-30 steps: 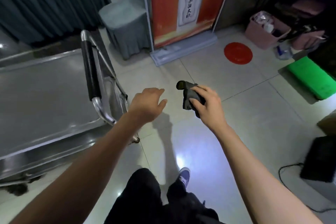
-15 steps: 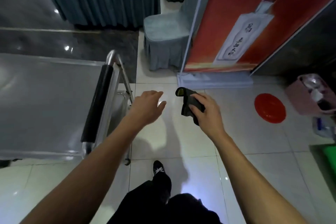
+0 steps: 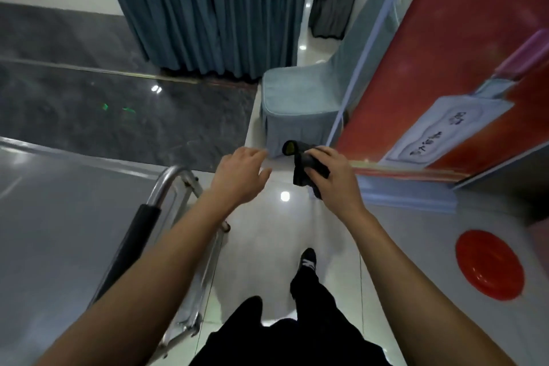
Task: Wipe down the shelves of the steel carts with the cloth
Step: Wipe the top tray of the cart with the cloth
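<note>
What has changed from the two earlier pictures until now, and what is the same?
The view swung up and left: the steel cart slid to the lower left, the red disc dropped to the lower right, and the skirted table came into sight. Nothing was taken or let go. The right hand still grips the dark cloth; the left hand stays open, off the cart.
</note>
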